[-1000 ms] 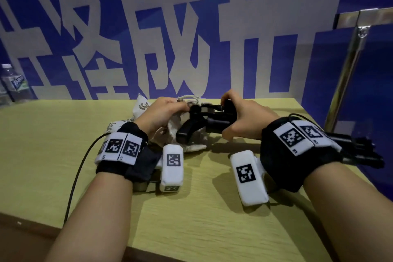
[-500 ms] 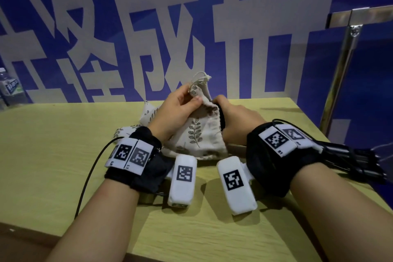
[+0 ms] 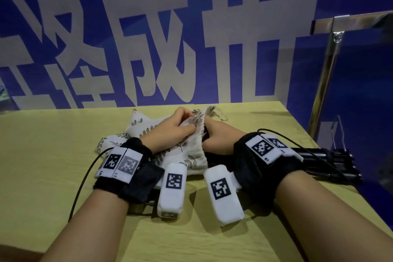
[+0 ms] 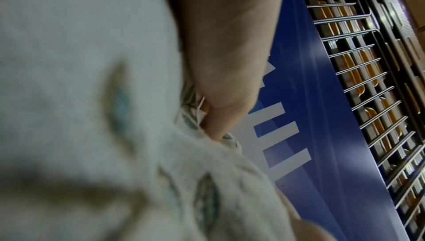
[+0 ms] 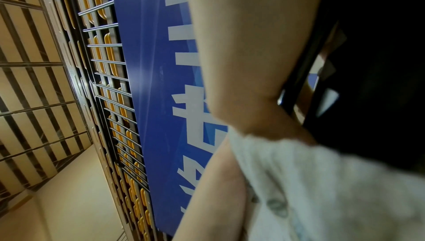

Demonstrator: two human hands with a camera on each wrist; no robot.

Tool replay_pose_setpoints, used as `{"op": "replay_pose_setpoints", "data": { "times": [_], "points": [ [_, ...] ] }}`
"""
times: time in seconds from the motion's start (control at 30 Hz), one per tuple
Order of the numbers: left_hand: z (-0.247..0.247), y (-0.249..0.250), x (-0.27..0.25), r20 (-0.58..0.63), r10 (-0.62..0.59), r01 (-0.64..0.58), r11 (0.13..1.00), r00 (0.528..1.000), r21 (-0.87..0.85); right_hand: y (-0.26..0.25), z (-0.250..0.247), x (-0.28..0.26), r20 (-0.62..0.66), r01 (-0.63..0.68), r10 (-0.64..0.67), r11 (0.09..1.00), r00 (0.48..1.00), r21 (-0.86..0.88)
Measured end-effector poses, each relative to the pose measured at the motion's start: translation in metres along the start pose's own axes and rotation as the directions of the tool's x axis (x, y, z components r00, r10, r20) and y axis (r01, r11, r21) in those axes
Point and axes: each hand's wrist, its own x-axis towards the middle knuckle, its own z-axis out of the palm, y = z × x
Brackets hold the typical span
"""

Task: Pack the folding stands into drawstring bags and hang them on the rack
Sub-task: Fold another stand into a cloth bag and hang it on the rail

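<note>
Cream cloth printed with leaves fills the middle of what I see: the drawstring bag [image 3: 187, 153] sits on the yellow worktop [image 3: 53, 155], bunched between both of my hands. My left hand [image 3: 170, 132] has its grip closed on the bag, thumb and fingers pinching the fabric near the mouth; the left wrist view shows a finger [image 4: 220, 117] pressed into the gathered cloth [image 4: 92, 99]. My right hand [image 3: 219, 136] lies just right of the bag, touching it, its fingers curled at the dark opening. In the right wrist view those fingers wrap a black folding stand [image 5: 368, 63] right against the bag's edge [image 5: 322, 190], so that grip is closed on the stand. How far the stand has gone into the bag I cannot tell. The bag's cord [image 3: 219, 115] loops out behind the bag, beyond my right hand. More leaf-print bags [image 3: 136, 125] lie behind and to the left of the bag, under my left wrist. Further right of the bag, past my right wrist, another black folded stand [image 3: 331, 161] rests near the worktop's edge. A metal rack post [image 3: 327, 70] rises beyond that edge.
</note>
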Motion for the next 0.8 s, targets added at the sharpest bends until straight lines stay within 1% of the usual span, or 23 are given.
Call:
{"op": "replay_pose_setpoints", "data": {
  "times": [0.1,0.13,0.27,0.33,0.4,0.5,0.57,0.63,0.73,0.8],
  "points": [
    [0.002,0.002,-0.002,0.036,-0.010,0.006,0.994,0.999,0.107,-0.003,-0.003,-0.002,0.045,-0.052,0.052,0.999,0.998,0.000],
    [0.003,0.003,-0.002,0.040,-0.009,0.004,0.993,0.999,0.122,-0.004,-0.003,-0.003,0.052,-0.051,0.050,0.999,0.997,0.012],
    [0.004,0.003,-0.001,0.000,-0.014,0.014,0.997,1.000,0.082,-0.007,-0.004,-0.003,0.048,-0.032,0.030,0.999,0.998,0.044],
    [0.005,0.002,0.001,-0.027,-0.025,0.026,0.998,0.999,0.055,-0.005,-0.008,-0.006,0.092,-0.048,0.044,0.998,0.995,0.040],
    [0.004,-0.001,0.002,-0.045,-0.048,0.050,0.998,0.998,0.046,0.003,-0.019,-0.011,0.151,-0.091,0.086,0.995,0.985,0.030],
    [0.003,-0.005,0.004,-0.090,-0.080,0.084,0.995,0.993,0.044,0.022,-0.043,-0.030,0.246,-0.216,0.229,0.973,0.942,-0.080],
    [0.001,-0.007,0.005,-0.124,-0.085,0.090,0.995,0.989,0.036,0.032,-0.054,-0.042,0.255,-0.284,0.311,0.949,0.915,-0.138],
    [0.000,-0.009,0.004,-0.136,-0.085,0.093,0.994,0.987,0.050,0.036,-0.059,-0.050,0.237,-0.327,0.359,0.931,0.903,-0.164],
    [0.000,-0.007,0.002,-0.150,-0.089,0.107,0.987,0.985,0.118,0.028,-0.054,-0.056,0.169,-0.301,0.365,0.901,0.916,-0.313],
    [-0.002,-0.006,0.001,-0.171,-0.071,0.103,0.976,0.983,0.190,0.022,-0.047,-0.056,0.163,-0.248,0.333,0.885,0.929,-0.394]
  ]
}}
